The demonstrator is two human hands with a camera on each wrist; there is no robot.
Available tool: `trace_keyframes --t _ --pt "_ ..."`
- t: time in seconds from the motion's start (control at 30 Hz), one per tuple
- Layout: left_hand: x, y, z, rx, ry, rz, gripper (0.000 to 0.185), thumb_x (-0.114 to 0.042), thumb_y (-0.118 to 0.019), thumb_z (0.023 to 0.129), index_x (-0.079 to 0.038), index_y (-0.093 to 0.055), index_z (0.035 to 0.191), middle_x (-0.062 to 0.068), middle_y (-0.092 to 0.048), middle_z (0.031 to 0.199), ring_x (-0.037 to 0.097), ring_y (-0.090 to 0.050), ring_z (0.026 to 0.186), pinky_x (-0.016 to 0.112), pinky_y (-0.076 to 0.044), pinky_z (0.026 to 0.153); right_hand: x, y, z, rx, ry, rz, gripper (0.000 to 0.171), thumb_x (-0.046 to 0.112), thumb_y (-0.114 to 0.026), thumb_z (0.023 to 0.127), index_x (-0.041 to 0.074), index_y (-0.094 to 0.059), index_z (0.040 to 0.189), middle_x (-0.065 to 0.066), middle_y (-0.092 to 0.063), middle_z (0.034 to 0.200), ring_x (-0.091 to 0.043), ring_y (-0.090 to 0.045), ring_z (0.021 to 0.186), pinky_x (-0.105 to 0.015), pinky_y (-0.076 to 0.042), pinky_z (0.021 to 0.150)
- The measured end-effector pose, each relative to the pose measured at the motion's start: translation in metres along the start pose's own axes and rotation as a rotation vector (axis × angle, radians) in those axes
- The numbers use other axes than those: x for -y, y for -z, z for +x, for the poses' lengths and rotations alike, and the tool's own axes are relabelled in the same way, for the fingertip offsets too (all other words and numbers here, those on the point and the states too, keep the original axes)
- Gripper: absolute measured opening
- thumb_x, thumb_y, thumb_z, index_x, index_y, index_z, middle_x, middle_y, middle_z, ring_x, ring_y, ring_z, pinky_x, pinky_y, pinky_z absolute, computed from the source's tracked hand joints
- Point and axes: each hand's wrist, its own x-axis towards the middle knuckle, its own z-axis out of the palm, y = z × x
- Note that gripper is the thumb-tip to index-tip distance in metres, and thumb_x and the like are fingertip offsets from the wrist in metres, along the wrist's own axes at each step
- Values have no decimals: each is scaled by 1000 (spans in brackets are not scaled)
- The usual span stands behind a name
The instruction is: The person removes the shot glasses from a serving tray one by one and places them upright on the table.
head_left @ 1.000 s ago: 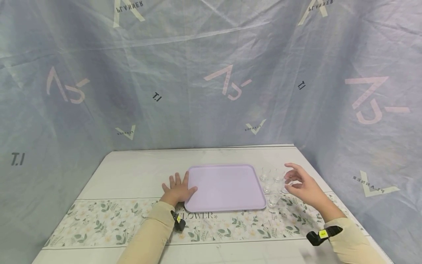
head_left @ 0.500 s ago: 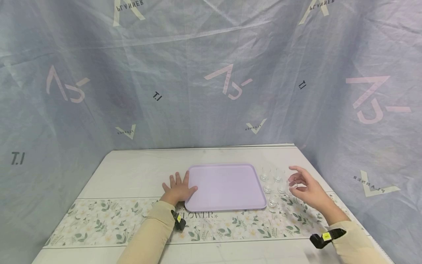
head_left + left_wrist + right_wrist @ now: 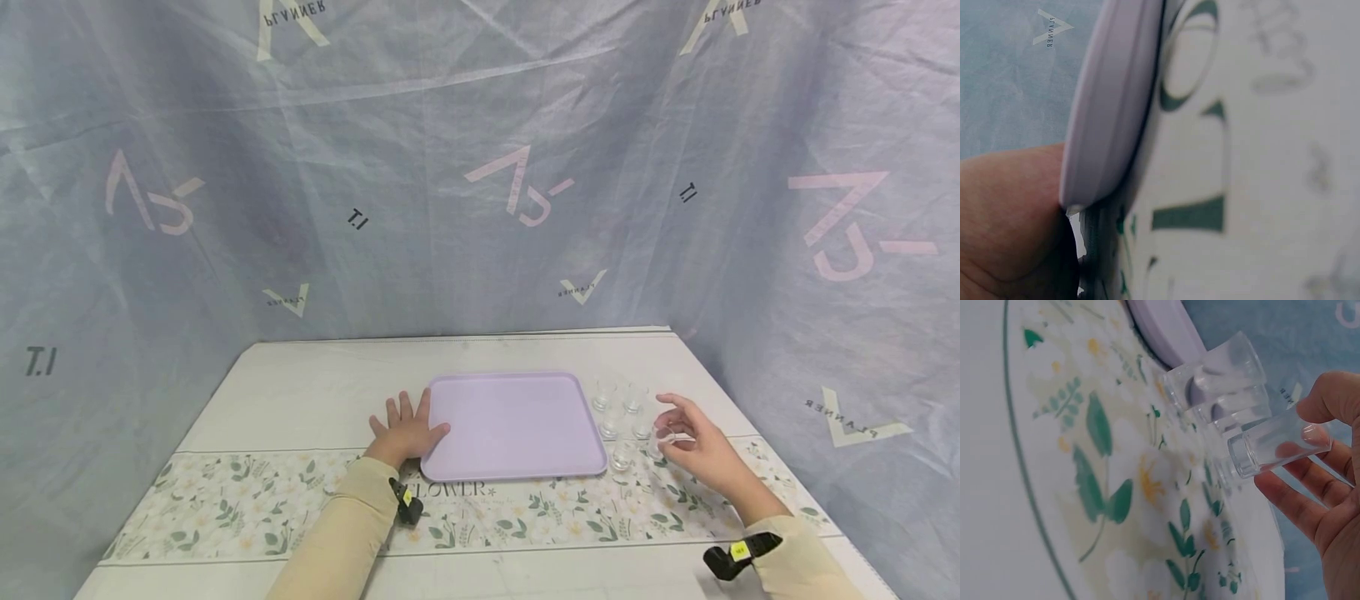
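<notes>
**Right hand settles on one small glass beside the tray**

Head view: compared with a second ago, the right hand has come lower and nearer, from above the far glasses to the near right edge of the cluster, and its fingers now close round a small glass. Judged from this, the reach has ended and the pick-up has begun. The other glasses stand just right of the lilac tray, unchanged. The left hand lies flat on the table as before, fingers straight, against the tray's left edge, holding nothing.

Left wrist view: the tray rim sits against the hand; patterned cloth beside it.

Right wrist view: thumb and fingers pinch the glass by its sides. Its long axis runs base to mouth, mouth away from the palm. In the head view it looks roughly upright; lifted or not, cannot tell.
</notes>
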Motion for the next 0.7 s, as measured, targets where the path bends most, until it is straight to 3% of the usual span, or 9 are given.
trace_keyframes --t 0.33,0.7 --pt "1 -1 1 0 1 16 90 -61 -45 100 -17 1 164 28 11 165 50 16 149 76 13 109 -11 -6 -8 -1 -47 -16 75 -14 -72 82 6 -41 148 -14 -64 108 -12 -64 96 -25 -57 76" --pt "2 -2 1 -9 -6 20 90 -61 -45 100 -17 1 164 29 10 164 51 16 149 77 12 109 -13 -10 -13 13 -69 7 75 -13 -72 83 9 -41 148 -12 -61 109 -17 -64 98 -25 -57 76"
